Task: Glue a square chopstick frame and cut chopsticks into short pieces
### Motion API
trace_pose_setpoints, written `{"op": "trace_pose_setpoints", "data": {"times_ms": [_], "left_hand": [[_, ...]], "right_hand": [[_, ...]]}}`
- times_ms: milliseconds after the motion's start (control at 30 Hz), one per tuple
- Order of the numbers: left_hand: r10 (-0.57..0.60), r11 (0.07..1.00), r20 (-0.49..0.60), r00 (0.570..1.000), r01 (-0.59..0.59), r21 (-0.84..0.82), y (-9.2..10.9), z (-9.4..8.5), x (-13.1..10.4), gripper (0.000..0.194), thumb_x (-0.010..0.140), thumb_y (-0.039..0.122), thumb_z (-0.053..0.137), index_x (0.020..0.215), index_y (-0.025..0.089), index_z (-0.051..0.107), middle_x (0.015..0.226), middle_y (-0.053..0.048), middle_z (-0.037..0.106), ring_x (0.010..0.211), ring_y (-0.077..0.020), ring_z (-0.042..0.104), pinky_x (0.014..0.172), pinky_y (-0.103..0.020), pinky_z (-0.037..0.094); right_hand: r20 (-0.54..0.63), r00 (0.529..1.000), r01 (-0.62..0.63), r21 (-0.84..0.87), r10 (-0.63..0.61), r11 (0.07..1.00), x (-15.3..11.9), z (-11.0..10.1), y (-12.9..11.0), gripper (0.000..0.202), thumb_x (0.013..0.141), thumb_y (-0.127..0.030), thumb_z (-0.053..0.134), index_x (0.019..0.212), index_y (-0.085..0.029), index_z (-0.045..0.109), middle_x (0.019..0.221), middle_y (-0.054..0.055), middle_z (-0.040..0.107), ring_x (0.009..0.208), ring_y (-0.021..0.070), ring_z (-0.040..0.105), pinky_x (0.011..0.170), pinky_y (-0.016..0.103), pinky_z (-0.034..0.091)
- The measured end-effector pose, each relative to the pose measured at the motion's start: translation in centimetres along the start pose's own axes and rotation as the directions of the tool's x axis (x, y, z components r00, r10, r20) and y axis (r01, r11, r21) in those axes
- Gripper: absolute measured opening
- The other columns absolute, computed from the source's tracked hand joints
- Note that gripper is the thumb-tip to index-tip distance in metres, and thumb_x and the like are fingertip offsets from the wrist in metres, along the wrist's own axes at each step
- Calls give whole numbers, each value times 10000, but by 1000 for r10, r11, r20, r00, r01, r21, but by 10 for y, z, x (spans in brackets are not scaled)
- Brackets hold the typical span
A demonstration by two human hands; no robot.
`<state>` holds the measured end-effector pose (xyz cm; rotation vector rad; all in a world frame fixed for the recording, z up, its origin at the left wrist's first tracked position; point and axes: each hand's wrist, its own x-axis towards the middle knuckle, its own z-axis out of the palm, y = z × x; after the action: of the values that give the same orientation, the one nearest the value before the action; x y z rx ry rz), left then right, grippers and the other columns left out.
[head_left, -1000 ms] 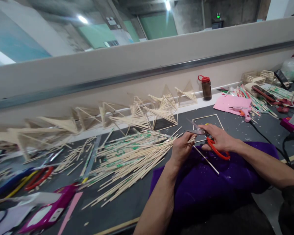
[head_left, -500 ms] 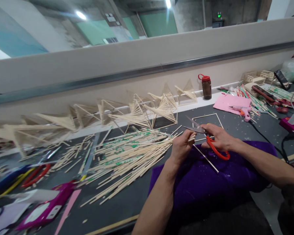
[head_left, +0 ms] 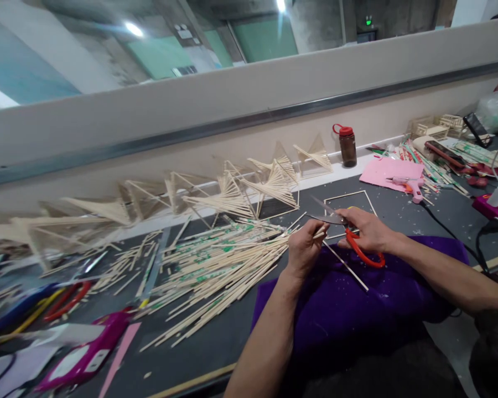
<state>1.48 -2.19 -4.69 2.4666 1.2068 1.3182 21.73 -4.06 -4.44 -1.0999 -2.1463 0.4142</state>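
My left hand [head_left: 302, 247] is closed around thin wooden sticks, whose short ends [head_left: 322, 231] poke out by the thumb. In my right hand [head_left: 371, 229] is a pair of scissors [head_left: 364, 252] with red-orange handles. The scissor blades are spread apart and point left, just above my left fingers; whether they touch a stick I cannot tell. Below both hands a purple cloth [head_left: 357, 326] covers the front of the table, and a single stick [head_left: 348, 267] slants over it. Behind the right hand lies a square stick frame [head_left: 371, 203], partly hidden.
Loose sticks [head_left: 216, 290] form a wide pile left of my hands. Twisted stick models [head_left: 269, 190] line the wall beside a red-capped bottle [head_left: 348, 149]. A pink glue gun [head_left: 415, 189] rests on pink paper [head_left: 375, 170] at right. Magenta devices [head_left: 87, 354] occupy the left front.
The view has shifted slightly. Both hands keep their holds, and the scissors stay spread beside the left fingers.
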Motion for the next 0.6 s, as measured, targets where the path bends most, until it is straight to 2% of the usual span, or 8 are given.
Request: {"op": "trace_pose_setpoints", "data": {"times_ms": [200,600], "left_hand": [[16,1000,28,999,-16,19,0,-2,0,202,902,315,506,838,190,652,662,17,673,556,-77,577,589,-164,428],[73,997,21,997,-74,30,2,-4,-2,270,935,343,449,870,190,661,671,8,671,562,-84,581,578,-166,416]], "right_hand": [[31,1000,2,-28,-1,1000,0,0,0,696,751,-426,684,1350,-223,395,1059,86,582,917,228,554,806,403,476],[77,997,16,-52,-12,999,0,-7,-5,797,712,-488,709,1377,-224,359,1124,105,567,993,266,548,865,445,458]]}}
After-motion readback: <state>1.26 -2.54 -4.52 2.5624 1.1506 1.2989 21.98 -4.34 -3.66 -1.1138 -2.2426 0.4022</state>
